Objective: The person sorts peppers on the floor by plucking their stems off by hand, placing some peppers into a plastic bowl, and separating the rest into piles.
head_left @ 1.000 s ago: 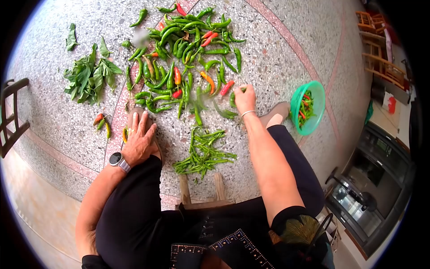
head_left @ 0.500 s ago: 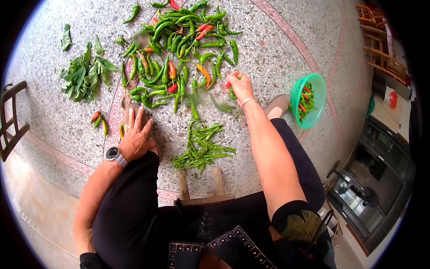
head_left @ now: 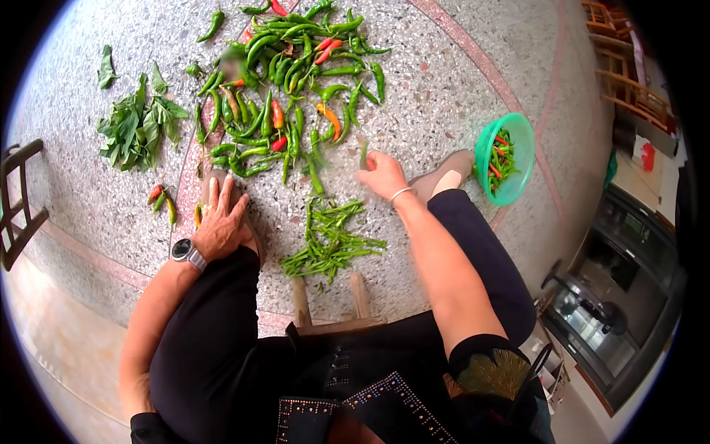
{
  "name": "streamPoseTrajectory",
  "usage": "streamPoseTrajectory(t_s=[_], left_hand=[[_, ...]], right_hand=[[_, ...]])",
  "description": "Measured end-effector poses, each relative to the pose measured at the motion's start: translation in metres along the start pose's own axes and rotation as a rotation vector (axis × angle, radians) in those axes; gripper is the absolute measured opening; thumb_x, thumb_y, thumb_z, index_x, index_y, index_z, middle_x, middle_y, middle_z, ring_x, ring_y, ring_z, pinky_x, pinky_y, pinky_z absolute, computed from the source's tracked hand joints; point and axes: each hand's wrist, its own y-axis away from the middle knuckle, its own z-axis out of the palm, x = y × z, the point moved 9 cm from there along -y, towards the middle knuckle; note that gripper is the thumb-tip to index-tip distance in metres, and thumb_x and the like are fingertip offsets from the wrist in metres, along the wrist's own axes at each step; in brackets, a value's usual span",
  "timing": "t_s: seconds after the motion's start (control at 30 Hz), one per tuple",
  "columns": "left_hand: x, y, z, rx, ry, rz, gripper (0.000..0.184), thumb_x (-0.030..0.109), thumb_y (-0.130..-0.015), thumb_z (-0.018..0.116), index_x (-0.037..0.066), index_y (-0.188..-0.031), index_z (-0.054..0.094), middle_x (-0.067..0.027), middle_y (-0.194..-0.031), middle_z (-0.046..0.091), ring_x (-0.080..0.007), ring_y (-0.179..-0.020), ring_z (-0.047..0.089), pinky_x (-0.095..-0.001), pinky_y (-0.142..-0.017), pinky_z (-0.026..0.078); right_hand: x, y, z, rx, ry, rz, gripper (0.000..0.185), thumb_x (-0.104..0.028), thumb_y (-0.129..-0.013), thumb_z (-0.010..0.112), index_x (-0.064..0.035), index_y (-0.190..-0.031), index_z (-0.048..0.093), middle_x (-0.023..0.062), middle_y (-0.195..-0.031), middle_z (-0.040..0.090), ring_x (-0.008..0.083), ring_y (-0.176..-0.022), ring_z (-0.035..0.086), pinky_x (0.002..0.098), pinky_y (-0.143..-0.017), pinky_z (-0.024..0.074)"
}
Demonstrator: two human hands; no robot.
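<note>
Here, the left hand (head_left: pixel 219 231) lies, fingers (head_left: pixel 225 192) spread, over a shoe (head_left: pixel 236 190); the right hand (head_left: pixel 384 175) pinches a pepper (head_left: pixel 363 155)

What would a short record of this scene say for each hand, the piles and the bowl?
left hand: spread on left shoe
right hand: fingers bent, blurred green piece at the fingertips, grip unclear
far pile: peppers, mostly green
near pile: thin green pieces
left pile: leaves
bowl: holds red and green peppers, beside right shoe

Wooden chairs (head_left: pixel 634 101) and a terrazzo floor (head_left: pixel 436 89) suggest a home.
</note>
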Motion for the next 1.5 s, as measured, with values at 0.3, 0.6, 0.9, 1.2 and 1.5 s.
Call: streamPoseTrajectory(t_s=[0.3, 0.6, 0.9, 1.2, 1.5], left_hand=[[-0.001, -0.001, 0.002, -0.011, -0.045, 0.009, 0.084, 0.029, -0.073, 0.078, 0.004, -0.144, 0.039, -0.0304, -0.157, 0.0, -0.0578, -0.142, 0.001, -0.0617, -0.114, 0.02], [-0.003, -0.001, 0.006, -0.036, -0.025, 0.001, 0.083, 0.03, -0.074, 0.076, 0.004, -0.144, 0.04, -0.0314, -0.157, -0.001, -0.0592, -0.141, 0.0, -0.0627, -0.114, 0.021], [-0.005, -0.003, 0.009, -0.03, -0.034, 0.005, 0.084, 0.031, -0.074, 0.077, 0.004, -0.144, 0.039, -0.0317, -0.156, -0.001, -0.0607, -0.14, 0.001, -0.0632, -0.113, 0.022], [-0.005, -0.003, 0.009, 0.001, -0.043, 0.025, 0.082, 0.031, -0.076, 0.076, 0.006, -0.144, 0.039, -0.0296, -0.157, 0.0, -0.0595, -0.141, 0.002, -0.0703, -0.107, 0.025], [-0.005, -0.003, 0.009, 0.004, -0.027, 0.027, 0.086, 0.03, -0.073, 0.08, 0.005, -0.145, 0.039, -0.0305, -0.157, -0.001, -0.0609, -0.14, 0.0, -0.0664, -0.112, 0.02]], right_hand=[[-0.025, 0.032, -0.021, -0.449, -1.074, -0.029, 0.025, -0.018, -0.084, 0.068, -0.0061, -0.104, 0.06, 0.0086, -0.099, 0.067, 0.0177, -0.096, 0.062, 0.0331, -0.076, 0.0492], [0.032, 0.053, -0.186, 0.264, -0.885, -0.101, 0.015, -0.009, -0.083, 0.069, -0.007, -0.091, 0.057, 0.0043, -0.084, 0.062, 0.0164, -0.077, 0.062, 0.03, -0.074, 0.0503], [0.135, 0.11, -0.354, 0.779, 0.658, 0.257, 0.03, -0.014, -0.078, 0.064, 0.002, -0.103, 0.066, 0.0224, -0.098, 0.069, 0.035, -0.089, 0.067, 0.0413, -0.082, 0.0528], [-0.024, 0.006, -0.169, 0.482, 0.257, -0.372, 0.019, -0.012, -0.082, 0.06, -0.0017, -0.096, 0.068, 0.0201, -0.095, 0.067, 0.0368, -0.091, 0.064, 0.0423, -0.083, 0.0502], [-0.107, -0.06, -0.001, 0.227, 0.047, -0.245, 0.021, -0.015, -0.083, 0.069, -0.0011, -0.098, 0.063, 0.0163, -0.086, 0.068, 0.0298, -0.078, 0.066, 0.0394, -0.07, 0.053]])
